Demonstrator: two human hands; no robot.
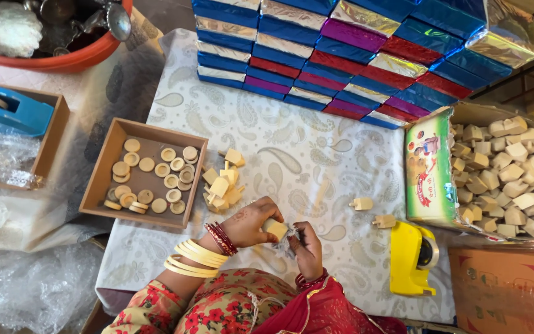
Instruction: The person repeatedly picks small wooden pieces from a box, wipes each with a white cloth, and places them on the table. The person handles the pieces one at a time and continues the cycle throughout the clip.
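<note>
Here, wooden tray [99, 185] holds discs [156, 176]; carton [431, 167] holds blocks [505, 176].

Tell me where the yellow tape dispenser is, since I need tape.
In the head view, the yellow tape dispenser sits on the paisley tablecloth to the right of the hands, just below the open box of cream blocks.

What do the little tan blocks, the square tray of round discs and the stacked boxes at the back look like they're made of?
The tan blocks, like the one in the left hand, look like matte, pale wood or a pressed solid; the look leaves it open. The tray seems plain brown cardboard or thin board, dull with raw edges. The stacked boxes look wrapped in shiny metallic foil, glinting blue, red, purple and silver.
</note>
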